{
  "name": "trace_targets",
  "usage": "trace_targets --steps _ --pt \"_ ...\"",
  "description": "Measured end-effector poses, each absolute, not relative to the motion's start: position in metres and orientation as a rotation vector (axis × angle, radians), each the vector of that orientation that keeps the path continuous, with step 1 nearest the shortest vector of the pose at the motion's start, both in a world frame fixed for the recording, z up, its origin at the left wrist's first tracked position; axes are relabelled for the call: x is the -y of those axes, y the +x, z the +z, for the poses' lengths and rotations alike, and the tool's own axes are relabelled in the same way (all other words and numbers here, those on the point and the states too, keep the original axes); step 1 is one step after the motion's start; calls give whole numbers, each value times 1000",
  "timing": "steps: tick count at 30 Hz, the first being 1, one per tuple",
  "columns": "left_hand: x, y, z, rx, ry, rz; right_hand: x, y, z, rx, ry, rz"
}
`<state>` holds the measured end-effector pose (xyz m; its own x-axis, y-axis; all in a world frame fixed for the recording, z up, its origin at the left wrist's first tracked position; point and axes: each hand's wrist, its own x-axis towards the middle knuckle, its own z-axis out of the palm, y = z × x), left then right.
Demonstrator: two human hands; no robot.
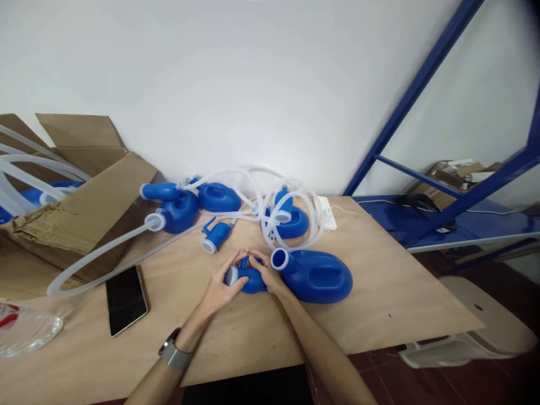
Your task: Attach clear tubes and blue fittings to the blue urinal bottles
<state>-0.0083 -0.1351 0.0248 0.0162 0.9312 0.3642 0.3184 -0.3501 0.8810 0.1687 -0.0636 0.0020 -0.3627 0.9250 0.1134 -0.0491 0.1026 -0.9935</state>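
Both my hands meet at the middle of the wooden table (pixel 379 281) on a small blue plastic connector piece (pixel 250 280) with a pale round opening. My left hand (pixel 220 286) wraps its fingers round the piece's left end; a watch is on that wrist. My right hand (pixel 266 272) grips the piece from the right, fingertips pinched at its top. Just to the right lies a large blue plastic bottle (pixel 318 275) with an open white-rimmed neck, touching my right hand's side.
Several more blue bottles (pixel 179 208) and translucent hoses (pixel 105 250) lie at the back of the table. A loose blue connector (pixel 216 235), a white power strip (pixel 327 212), a phone (pixel 125 298), an open cardboard box (pixel 80 214), clear plastic wrap (pixel 25 332) and a blue shelf frame (pixel 422 73) surround them.
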Motion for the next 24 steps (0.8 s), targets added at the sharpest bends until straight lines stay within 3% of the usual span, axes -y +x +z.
trace_targets --steps 15,24 --pt "131 -6 28 -1369 1961 1583 65 169 4 1627 -837 1171" --pt "133 -11 24 -1388 1886 1459 68 168 7 1667 -850 1132"
